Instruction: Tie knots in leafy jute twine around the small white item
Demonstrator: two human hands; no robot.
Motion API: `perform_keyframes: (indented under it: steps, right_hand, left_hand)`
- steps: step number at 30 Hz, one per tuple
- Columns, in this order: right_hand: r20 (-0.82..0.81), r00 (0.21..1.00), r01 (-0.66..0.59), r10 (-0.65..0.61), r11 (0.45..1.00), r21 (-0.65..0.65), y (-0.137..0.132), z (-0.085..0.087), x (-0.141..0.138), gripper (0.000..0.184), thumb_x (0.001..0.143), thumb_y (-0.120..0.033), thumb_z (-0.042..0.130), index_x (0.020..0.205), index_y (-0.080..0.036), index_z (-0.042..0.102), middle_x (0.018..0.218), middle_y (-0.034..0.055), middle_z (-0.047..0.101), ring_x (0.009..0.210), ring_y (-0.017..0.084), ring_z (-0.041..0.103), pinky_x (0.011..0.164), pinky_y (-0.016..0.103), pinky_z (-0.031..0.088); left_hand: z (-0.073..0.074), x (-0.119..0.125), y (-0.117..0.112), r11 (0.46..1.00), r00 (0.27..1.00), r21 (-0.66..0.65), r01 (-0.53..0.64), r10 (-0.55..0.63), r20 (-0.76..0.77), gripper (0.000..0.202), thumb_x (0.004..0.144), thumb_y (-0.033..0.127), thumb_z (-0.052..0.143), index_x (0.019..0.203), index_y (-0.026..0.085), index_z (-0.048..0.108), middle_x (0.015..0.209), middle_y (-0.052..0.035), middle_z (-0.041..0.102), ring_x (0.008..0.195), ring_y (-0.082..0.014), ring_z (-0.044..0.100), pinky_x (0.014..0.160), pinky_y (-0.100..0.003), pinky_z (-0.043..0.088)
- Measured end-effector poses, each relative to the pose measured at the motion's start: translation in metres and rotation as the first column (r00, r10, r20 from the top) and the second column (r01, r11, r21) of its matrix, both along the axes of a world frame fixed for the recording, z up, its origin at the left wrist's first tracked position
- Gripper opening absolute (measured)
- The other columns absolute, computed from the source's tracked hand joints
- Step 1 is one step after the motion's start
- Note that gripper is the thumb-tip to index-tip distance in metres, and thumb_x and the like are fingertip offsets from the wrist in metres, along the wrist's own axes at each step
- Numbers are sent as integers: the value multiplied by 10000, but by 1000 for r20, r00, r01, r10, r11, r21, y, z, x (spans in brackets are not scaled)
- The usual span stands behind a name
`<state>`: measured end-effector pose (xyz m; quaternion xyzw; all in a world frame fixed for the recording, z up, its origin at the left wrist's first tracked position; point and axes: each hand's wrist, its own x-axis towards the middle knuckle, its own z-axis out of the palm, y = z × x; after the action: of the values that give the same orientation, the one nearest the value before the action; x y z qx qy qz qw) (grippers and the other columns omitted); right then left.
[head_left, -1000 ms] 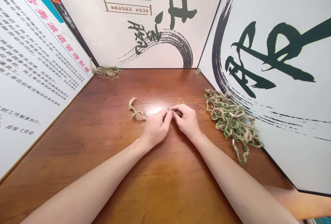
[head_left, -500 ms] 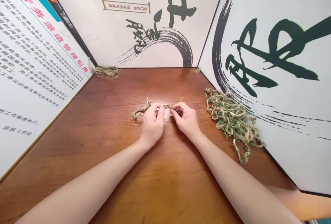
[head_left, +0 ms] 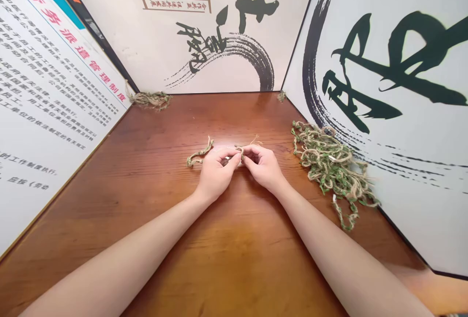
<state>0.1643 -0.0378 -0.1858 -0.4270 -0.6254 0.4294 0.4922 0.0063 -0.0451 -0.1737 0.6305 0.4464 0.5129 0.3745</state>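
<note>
Green-flecked jute twine point(head_left: 200, 154) pinched in both hands point(head_left: 216, 176) point(head_left: 263, 168).

Pinched at centre frame between the curled fingers of the left hand point(head_left: 215, 176) and right hand point(head_left: 263, 168), a green-flecked jute twine strand point(head_left: 199, 154), over a reddish-brown wooden tabletop point(head_left: 120, 185); heaped at right, a tangled heap of matching twine point(head_left: 329, 168); caught at upper left, a small twine tuft point(head_left: 149, 100) against a white printed wall panel point(head_left: 54, 88).

I log the wooden table point(head_left: 146, 239) carrying a tangled heap of green-flecked twine point(head_left: 329, 170) at right, a short length of twine point(head_left: 197, 155) mid-table, a tuft of twine point(head_left: 150, 100) far left, a scrap of twine point(head_left: 281, 96) far right.
</note>
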Motion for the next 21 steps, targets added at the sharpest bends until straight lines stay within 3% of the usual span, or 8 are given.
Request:
perform_keyframes:
  steps: [6,12,21]
  right_hand:
    - [-19,1000,0,0,1000,-24,0,-2,0,305,835,-213,625,1128,-164,692,1017,80,750,867,177,695,771,323,536]
    - [-52,998,22,-24,999,-35,1,-1,-1,289,834,-184,612,1113,-155,679,961,64,749,834,162,696,774,310,542]
    - [-55,998,23,-26,999,-47,-1,1,1,311,824,-206,622,1129,-163,669,1022,82,749,910,180,711,824,332,560]
  left_hand:
    - [-1,1,-1,989,993,-147,-3,21,119,215,730,341,798,794,153,717,864,-75,749,796,-191,683,759,-304,537]
    - [3,4,-1,992,998,-123,-6,15,68,196,804,351,733,848,166,785,844,-63,758,809,-195,696,752,-303,540]
    - [2,2,-1,982,997,-190,-1,15,72,190,774,343,756,794,155,730,701,-44,693,597,-133,580,526,-241,418]
